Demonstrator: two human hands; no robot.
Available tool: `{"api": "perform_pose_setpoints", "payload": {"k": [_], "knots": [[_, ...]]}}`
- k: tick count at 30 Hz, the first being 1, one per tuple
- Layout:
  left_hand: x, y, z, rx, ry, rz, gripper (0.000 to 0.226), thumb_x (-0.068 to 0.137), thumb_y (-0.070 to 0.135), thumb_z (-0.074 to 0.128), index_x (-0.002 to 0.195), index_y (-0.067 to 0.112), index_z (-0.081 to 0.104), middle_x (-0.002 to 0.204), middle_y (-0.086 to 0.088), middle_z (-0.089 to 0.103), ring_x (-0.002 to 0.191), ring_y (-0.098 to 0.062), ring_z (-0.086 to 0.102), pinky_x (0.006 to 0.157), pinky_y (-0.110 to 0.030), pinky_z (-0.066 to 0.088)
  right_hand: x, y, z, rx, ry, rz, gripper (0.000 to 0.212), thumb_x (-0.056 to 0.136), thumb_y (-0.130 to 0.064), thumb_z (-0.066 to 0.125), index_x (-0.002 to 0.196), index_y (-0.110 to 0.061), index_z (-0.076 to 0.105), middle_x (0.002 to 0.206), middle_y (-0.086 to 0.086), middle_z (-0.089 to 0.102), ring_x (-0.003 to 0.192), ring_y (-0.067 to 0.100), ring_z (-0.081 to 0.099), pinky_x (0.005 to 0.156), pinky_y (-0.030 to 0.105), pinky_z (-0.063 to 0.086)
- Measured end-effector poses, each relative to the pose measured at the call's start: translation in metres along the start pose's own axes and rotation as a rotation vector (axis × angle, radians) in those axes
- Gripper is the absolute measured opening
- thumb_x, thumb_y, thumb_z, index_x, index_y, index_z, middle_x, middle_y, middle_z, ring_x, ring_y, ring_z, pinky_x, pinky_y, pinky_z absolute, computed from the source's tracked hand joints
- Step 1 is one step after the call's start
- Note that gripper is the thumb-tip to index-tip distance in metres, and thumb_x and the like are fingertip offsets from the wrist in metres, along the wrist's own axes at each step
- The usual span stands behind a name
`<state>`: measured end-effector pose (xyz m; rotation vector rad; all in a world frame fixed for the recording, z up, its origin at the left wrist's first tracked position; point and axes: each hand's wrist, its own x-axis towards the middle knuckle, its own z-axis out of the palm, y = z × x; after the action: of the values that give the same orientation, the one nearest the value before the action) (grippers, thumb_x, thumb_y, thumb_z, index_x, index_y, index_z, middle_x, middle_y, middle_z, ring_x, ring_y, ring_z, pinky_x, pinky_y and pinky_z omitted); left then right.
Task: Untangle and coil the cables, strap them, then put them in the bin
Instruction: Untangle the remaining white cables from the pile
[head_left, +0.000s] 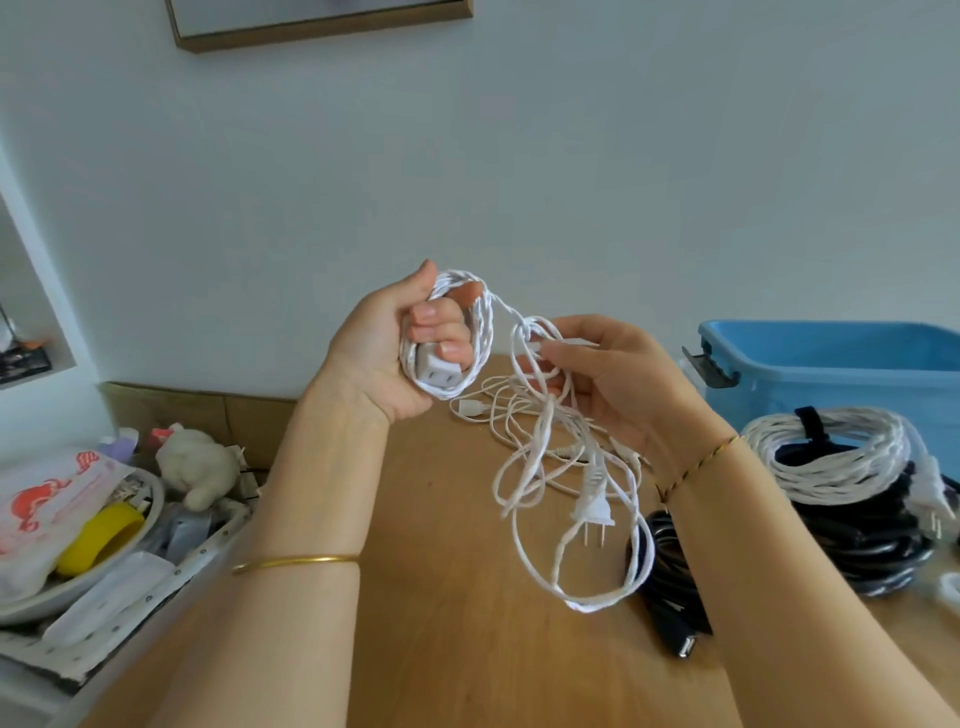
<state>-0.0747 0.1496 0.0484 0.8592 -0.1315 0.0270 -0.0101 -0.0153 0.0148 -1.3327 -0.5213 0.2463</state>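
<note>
Where the wooden table lies nearest, a black cable with a USB end sits just right of centre. Loose loops of the white twisted cable hang above it, and the two-pin plug dangles among them, prongs down. To the left, a tray of clutter holds a yellow ring and a pale plush toy.

Farther in, both hands are raised above the table. The left hand has its fingers curled round a small wound coil of that white cable, with the socket end tucked under the fingertips. The right hand pinches the loose strands between thumb and fingers, a short span of cable joining the two hands.

Behind them a thin white lead lies tangled on the table. At the right, a strapped white coil rests on a black coil. The blue bin stands beyond, against the wall.
</note>
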Motion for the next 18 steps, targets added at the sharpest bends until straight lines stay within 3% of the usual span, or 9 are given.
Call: {"api": "perform_pose_setpoints", "payload": {"k": [7,12,15,18], "knots": [[0.007,0.0,0.0,-0.051,0.11,0.099,0.043,0.1,0.033,0.039,0.074,0.003,0.056,0.038,0.009,0.031,0.032,-0.004,0.028,0.038,-0.012,0.029,0.007,0.005,0.004,0.469,0.011,0.118,0.015,0.092,-0.003,0.051,0.084,0.001,0.064,0.07,0.011,0.068,0.062,0.019,0.067,0.066,0.032,0.058],[-0.003,0.033,-0.031,-0.067,0.269,0.35,0.048,0.103,0.034,0.033,0.071,0.007,0.056,0.039,0.01,0.031,0.032,-0.004,0.029,0.039,-0.012,0.031,0.009,0.009,-0.026,0.817,0.263,0.164,0.014,0.094,-0.003,0.051,0.081,-0.003,0.054,0.062,0.007,0.057,0.04,0.007,0.052,0.054,0.02,0.055],[-0.005,0.037,-0.038,-0.054,0.31,0.401,0.047,0.103,0.036,0.03,0.076,0.008,0.055,0.039,0.01,0.033,0.034,-0.005,0.03,0.041,-0.014,0.032,0.014,0.018,-0.032,0.765,0.369,0.22,0.026,0.097,-0.004,0.044,0.072,-0.006,0.046,0.05,0.002,0.048,0.028,0.005,0.031,0.035,0.015,0.036],[-0.001,0.032,-0.033,-0.023,0.325,0.427,0.046,0.104,0.036,0.03,0.076,0.008,0.055,0.039,0.011,0.033,0.034,-0.006,0.03,0.042,-0.013,0.031,0.015,0.02,-0.036,0.452,0.546,0.262,0.028,0.094,0.001,0.045,0.067,-0.006,0.047,0.053,0.003,0.041,0.025,0.006,0.023,0.028,0.013,0.022]]}}
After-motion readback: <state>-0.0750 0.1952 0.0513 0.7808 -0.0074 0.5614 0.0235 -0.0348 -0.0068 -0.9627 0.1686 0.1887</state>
